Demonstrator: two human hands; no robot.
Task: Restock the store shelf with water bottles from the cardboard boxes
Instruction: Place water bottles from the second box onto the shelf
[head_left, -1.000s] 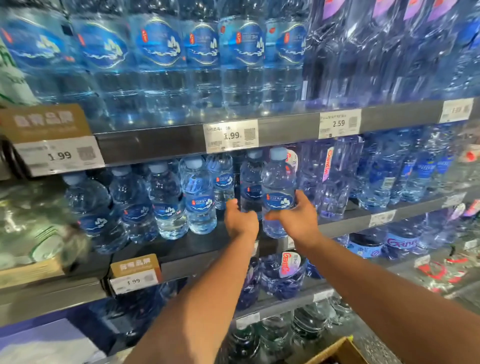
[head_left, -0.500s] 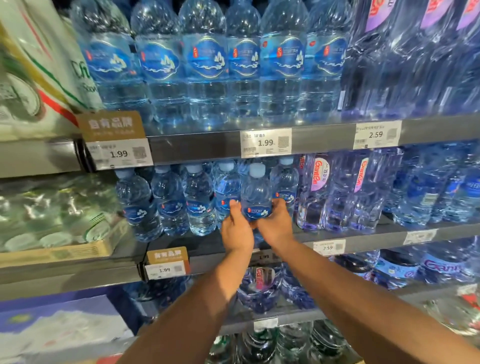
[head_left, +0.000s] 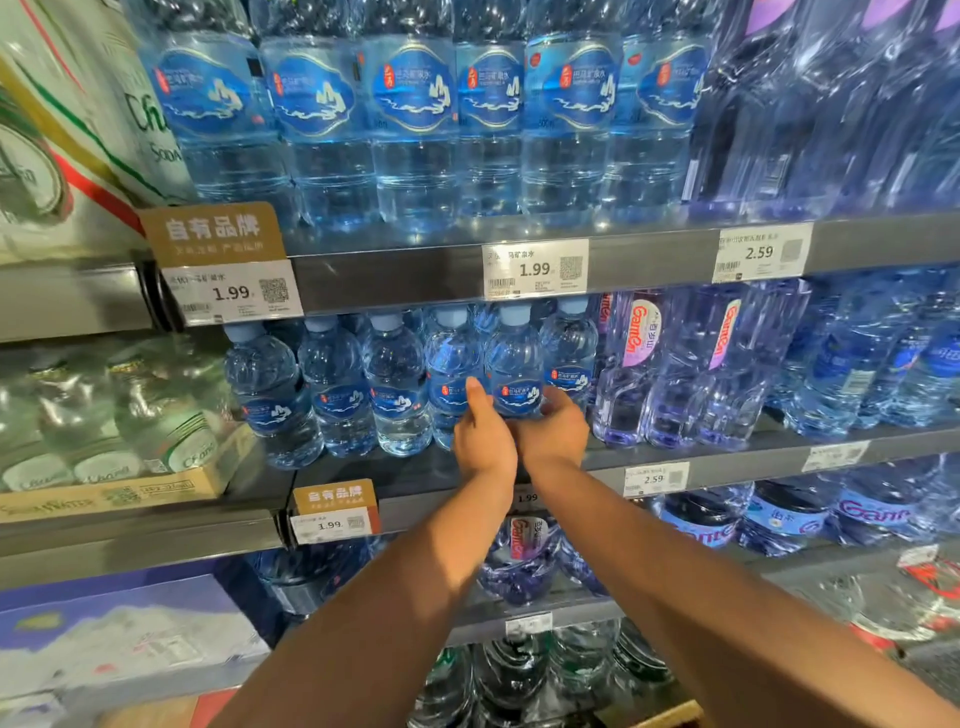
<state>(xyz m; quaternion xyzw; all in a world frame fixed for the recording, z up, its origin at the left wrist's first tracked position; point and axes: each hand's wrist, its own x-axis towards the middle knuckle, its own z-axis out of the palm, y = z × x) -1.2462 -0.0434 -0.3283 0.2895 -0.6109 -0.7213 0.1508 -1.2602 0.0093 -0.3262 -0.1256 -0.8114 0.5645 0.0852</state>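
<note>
Hands were together over the middle shelf (head_left: 410, 475), touching side by side. The left hand (head_left: 483, 441) held its thumb upright against the left side of a small water bottle (head_left: 514, 358), and the right hand (head_left: 556, 434) curled round its lower right side, so both clasped it just below the blue label. The bottle was upright with its pale blue cap on. The hands hid whether its base rested on the shelf. It stood in line with a row of matching small bottles (head_left: 332, 384) running toward the shelf's left end, set back from the front edge. To its right stood taller bottles with pink labels (head_left: 641, 338). Large blue-labelled bottles (head_left: 410, 130) filled the upper shelf, whose front edge carried a 1.99 price tag (head_left: 535, 268).
</note>
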